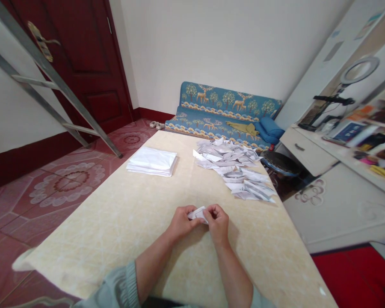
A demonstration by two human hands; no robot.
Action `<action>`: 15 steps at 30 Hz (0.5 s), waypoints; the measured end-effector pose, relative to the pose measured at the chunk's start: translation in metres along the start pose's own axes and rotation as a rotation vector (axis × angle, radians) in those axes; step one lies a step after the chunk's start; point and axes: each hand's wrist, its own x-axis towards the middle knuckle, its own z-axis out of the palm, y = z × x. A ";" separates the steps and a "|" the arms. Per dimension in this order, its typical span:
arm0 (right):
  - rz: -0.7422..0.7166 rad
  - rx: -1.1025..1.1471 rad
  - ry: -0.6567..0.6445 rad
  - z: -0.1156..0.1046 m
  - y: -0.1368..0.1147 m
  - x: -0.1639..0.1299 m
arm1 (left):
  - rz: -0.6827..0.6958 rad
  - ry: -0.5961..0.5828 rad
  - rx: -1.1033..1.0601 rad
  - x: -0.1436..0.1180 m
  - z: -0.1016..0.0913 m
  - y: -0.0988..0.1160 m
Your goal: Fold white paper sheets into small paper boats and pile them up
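Between my two hands is a small folded piece of white paper (198, 212), held just above the table near its middle. My left hand (182, 220) grips its left end, thumb in front and fingers behind. At the other end, my right hand (217, 219) pinches the paper between thumb and bent fingers. Beyond my hands to the left lies a neat stack of white paper sheets (152, 160). Far right on the table spreads a loose heap of folded paper pieces (229, 156), pale with grey print or shading.
A cream patterned tablecloth (115, 226) covers the table. Past its far edge stands a blue sofa (221, 107) with deer patterns. A metal ladder (60, 85) leans at the left before a dark red door (80, 51). On the right are a black stool (280, 163) and a white cabinet (343, 205).
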 end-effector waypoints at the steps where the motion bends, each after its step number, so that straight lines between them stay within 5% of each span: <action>1: -0.017 -0.020 0.002 0.000 0.000 -0.001 | -0.012 0.001 -0.011 0.000 0.000 -0.001; 9: -0.127 -0.166 -0.027 0.004 -0.006 -0.005 | -0.062 0.001 -0.078 0.000 0.000 0.000; 15: -0.060 0.019 -0.025 0.010 -0.006 -0.006 | -0.037 0.182 -0.190 0.003 -0.005 -0.001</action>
